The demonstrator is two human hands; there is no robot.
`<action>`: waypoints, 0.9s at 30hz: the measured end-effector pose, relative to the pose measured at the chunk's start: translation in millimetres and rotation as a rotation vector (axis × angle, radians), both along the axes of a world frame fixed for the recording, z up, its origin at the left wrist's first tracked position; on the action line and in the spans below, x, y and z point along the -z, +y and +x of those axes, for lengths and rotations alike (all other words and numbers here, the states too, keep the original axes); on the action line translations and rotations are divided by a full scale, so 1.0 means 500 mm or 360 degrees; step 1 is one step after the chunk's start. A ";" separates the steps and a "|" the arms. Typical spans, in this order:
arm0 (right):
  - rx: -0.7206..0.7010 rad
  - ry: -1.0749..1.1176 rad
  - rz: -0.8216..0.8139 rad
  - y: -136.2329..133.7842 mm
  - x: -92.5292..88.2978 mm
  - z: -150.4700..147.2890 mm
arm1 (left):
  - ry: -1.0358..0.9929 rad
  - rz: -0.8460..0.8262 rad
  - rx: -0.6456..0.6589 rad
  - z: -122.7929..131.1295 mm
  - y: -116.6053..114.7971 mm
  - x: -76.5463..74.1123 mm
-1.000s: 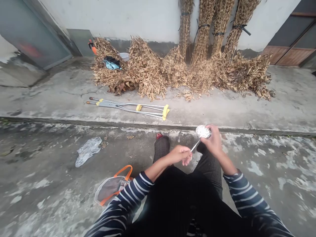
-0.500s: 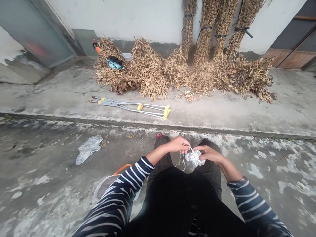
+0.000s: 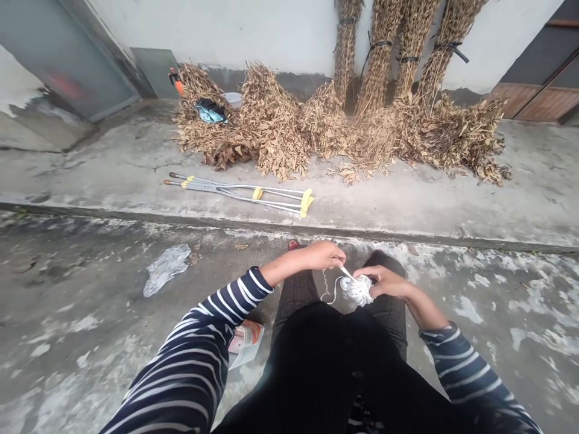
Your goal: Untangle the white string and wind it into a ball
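Note:
A bundle of white cord [image 3: 357,290] is between my knees, gripped at its right side by my right hand [image 3: 383,281]. My left hand [image 3: 326,255] is closed on a strand of the same cord, up and to the left of the bundle. That strand runs taut from my left fingers to the bundle near my right fingertips. A loose end of cord [image 3: 335,292] curls down at the bundle's left side.
Crutches [image 3: 244,196] lie on the raised concrete step ahead, before piles of dried plants [image 3: 280,126]. Tied stalk bundles lean on the wall. A clear plastic bag [image 3: 167,269] lies on the ground at left. Beside my left arm is a patterned item [image 3: 245,342] with orange on it.
My left hand has moved slightly up and left, and its forearm has shifted left. More of the patterned item shows beside that arm. My right hand still holds the bundle.

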State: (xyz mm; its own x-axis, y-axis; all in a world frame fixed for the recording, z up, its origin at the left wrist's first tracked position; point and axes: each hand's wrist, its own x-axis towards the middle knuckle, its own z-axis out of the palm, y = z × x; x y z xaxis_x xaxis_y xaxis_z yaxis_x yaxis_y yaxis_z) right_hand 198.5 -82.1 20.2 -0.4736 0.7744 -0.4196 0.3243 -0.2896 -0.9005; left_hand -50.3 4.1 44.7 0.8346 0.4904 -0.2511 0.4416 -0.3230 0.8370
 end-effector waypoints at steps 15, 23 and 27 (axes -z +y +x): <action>0.0918 0.0241 0.0196 0.003 -0.031 -0.033 | -0.0438 -0.0829 -0.0687 0.095 -0.126 0.190; 0.0954 -0.0774 0.1005 0.023 0.050 -0.007 | -0.0342 -0.1042 -0.0280 0.056 -0.138 0.112; 0.0638 -0.0555 0.0743 0.003 0.089 -0.016 | -0.0282 -0.0789 -0.0334 0.019 -0.085 0.082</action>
State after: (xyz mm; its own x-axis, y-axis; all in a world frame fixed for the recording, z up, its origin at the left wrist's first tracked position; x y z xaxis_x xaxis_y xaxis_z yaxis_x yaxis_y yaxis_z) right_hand 190.6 -80.5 -24.3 -0.0128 0.9970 -0.0762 0.5655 -0.0556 -0.8228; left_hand -41.0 -38.3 3.6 0.7821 0.5094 -0.3589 0.2931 0.2075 0.9333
